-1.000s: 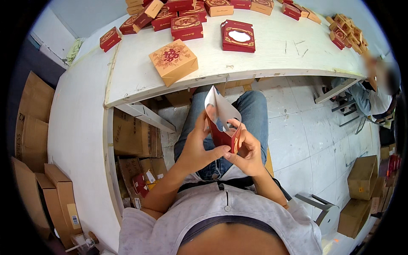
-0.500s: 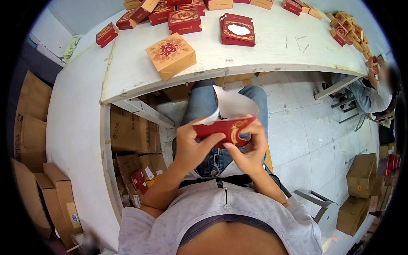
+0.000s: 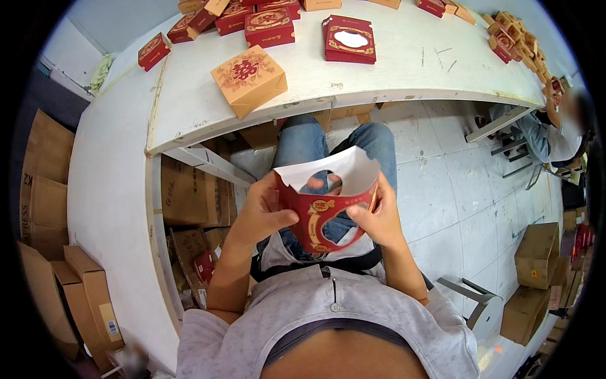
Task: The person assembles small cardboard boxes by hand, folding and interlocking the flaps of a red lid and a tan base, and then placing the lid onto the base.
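Above my lap, both hands hold a red card box sleeve (image 3: 306, 205) with gold print, a white inside and an oval cut-out in its face. It stands spread into an open-ended tube, and fingers show through a hole in its far wall. My left hand (image 3: 259, 211) grips the left side, thumb on the front. My right hand (image 3: 380, 211) grips the right side, its thumb by the cut-out's edge. On the table ahead lie an orange box (image 3: 249, 81) with a red emblem and a stack of flat red sleeves (image 3: 350, 41) with oval windows.
The white table (image 3: 391, 79) curves ahead and down my left side. Several red boxes (image 3: 269, 28) sit at its back left, and a pile of orange boxes (image 3: 514, 41) at the far right. Cartons (image 3: 536, 256) stand on the right. Another person (image 3: 562, 136) sits at far right.
The red sleeve has gone from bent and partly folded to spread open as a tube, its printed front now facing me. My hands have moved apart to its two sides.
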